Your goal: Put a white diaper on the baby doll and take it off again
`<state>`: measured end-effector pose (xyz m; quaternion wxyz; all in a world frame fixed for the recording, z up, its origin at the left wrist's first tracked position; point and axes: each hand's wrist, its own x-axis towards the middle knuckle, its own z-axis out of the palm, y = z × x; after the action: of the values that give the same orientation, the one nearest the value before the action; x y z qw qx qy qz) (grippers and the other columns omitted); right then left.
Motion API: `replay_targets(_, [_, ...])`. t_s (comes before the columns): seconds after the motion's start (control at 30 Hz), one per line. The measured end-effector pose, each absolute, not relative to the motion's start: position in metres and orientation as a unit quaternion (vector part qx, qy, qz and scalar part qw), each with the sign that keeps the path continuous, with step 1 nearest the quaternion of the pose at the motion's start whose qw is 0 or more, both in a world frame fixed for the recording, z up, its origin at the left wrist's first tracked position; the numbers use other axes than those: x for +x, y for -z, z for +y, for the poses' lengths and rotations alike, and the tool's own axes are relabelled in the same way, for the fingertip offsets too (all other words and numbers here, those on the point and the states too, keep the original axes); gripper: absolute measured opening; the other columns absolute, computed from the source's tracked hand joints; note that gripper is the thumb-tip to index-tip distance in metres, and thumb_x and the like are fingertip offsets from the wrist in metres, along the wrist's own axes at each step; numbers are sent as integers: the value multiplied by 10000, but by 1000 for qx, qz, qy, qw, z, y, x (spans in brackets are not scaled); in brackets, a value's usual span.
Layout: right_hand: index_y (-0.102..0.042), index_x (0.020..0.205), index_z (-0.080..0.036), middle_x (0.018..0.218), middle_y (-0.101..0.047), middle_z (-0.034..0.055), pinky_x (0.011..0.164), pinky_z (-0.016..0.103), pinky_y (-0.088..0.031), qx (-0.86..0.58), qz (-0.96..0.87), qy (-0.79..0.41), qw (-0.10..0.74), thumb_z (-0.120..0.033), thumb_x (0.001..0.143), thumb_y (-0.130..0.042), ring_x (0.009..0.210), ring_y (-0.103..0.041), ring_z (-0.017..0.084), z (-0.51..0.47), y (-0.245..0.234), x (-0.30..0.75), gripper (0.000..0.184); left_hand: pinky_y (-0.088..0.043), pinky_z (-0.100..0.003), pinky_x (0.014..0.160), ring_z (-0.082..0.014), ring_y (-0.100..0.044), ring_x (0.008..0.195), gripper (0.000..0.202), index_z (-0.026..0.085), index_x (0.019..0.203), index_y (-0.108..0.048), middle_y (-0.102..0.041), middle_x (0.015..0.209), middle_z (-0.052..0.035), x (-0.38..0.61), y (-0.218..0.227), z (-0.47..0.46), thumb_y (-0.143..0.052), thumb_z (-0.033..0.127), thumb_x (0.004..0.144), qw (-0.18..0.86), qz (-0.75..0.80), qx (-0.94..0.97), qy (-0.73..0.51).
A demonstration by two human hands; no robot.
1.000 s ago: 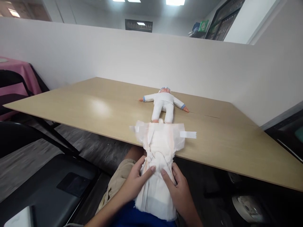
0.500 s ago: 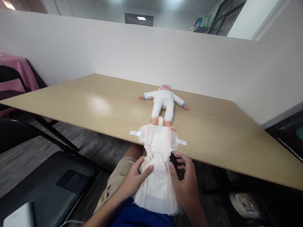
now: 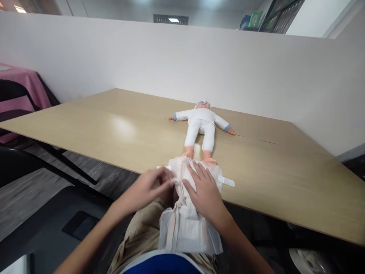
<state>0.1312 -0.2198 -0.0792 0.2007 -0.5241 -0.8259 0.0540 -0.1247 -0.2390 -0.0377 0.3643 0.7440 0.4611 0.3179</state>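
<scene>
An unfolded white diaper (image 3: pixel 185 232) hangs over the near table edge, its upper part on the tabletop and its lower part on my lap. My right hand (image 3: pixel 204 190) lies on its upper middle, fingers stretched out. At its left edge my left hand (image 3: pixel 155 185) has curled, slightly blurred fingers, with thumb and fingertips closed on the ruffled side. A white fastening tab (image 3: pixel 227 181) sticks out on the right; the left one is partly covered by my left hand. Just beyond lies a baby doll (image 3: pixel 202 123) on its back in white clothes, arms spread, feet toward me.
The wooden table (image 3: pixel 137 125) reaches to a white partition (image 3: pixel 171 57). At my left stands a black chair (image 3: pixel 42 224) with a dark flat item (image 3: pixel 80 224) on its seat. Farther left is a pink-covered table (image 3: pixel 25 85). A white round object (image 3: pixel 308 262) sits low at right.
Both hands have moved up the diaper, from its middle to its upper part. The right hand now lies flat on it. The view has shifted slightly.
</scene>
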Motion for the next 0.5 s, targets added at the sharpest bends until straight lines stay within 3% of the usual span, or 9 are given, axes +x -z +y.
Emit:
replay_targets(0.13, [-473,1727,-247,1807,-431,85,1363,637,-346,-527,-826,-46,195,-512,1165,-448,1692,-366,333,-222,80,133,622,-545,-448,1045,-278,-704,1087,210,208,1209,-677,-770,1210,-93,-131,8,-137,-640,380,1093,100,434,817,-366])
replay_targets(0.17, [-463,1733,-251,1808,-427,82,1362,637,-348,-528,-826,-45,194,-509,1163,-453,1694,-364,333,-222,80,133,626,-518,-493,1123,-314,-676,1223,250,199,1299,-664,-747,1321,-124,-126,4,-111,-655,299,1070,43,405,851,-332])
replay_targets(0.23, [-442,1746,-270,1811,-424,76,1363,640,-348,-525,-827,-42,197,-502,1159,-467,1696,-361,332,-222,80,133,632,-460,-542,1226,-377,-544,1479,572,193,1523,-579,-608,1587,-183,-109,0,-68,-711,142,969,-32,329,911,-245])
replay_targets(0.3, [-427,1753,-287,1813,-422,70,1362,640,-350,-522,-828,-37,201,-495,1154,-483,1697,-360,331,-221,82,134,637,-414,-556,1279,-386,-451,1591,831,266,1650,-495,-447,1764,-150,-86,1,-38,-687,7,884,-92,243,952,-160])
replay_targets(0.4, [-417,1757,-281,1821,-406,67,1355,637,-367,-525,-827,-29,197,-488,1150,-493,1699,-356,331,-221,85,135,645,-369,-503,1332,-342,-379,1668,1074,377,1712,-434,-333,1854,-33,-54,5,-16,-683,-74,770,-140,111,982,-56])
replay_targets(0.5, [-397,1765,-273,1828,-391,70,1347,639,-381,-527,-828,-22,193,-481,1151,-492,1697,-360,334,-221,88,136,655,-348,-464,1347,-321,-350,1683,1084,373,1687,-480,-332,1856,11,-32,10,-7,-744,-39,719,-141,56,988,-8])
